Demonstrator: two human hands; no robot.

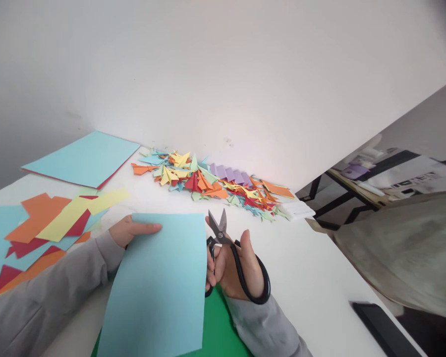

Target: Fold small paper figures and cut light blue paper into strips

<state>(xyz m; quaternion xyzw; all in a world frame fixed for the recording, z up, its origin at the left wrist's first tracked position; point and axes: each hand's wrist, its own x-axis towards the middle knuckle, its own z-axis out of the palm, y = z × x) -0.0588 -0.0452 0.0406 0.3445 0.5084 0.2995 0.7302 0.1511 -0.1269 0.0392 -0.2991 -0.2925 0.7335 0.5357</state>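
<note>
Left grip [127,231] clamps the light-blue rectangular paper sheet [159,287] by its upper-left corner, well in from the worktop's [305,267] right edge, probably steadying it; right grip [226,271] holds black-handled metal scissors [220,235] through their loops, blades parted beside the sheet, seemingly for control.

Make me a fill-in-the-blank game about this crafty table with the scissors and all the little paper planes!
1. The left hand holds a sheet of paper that is light ____.
2. The right hand holds scissors with their blades ____, not closed.
3. Next to the paper planes, the row of folded papers is ____.
4. Both sleeves are the colour ____.

Missing words: blue; open; purple; grey.
</note>
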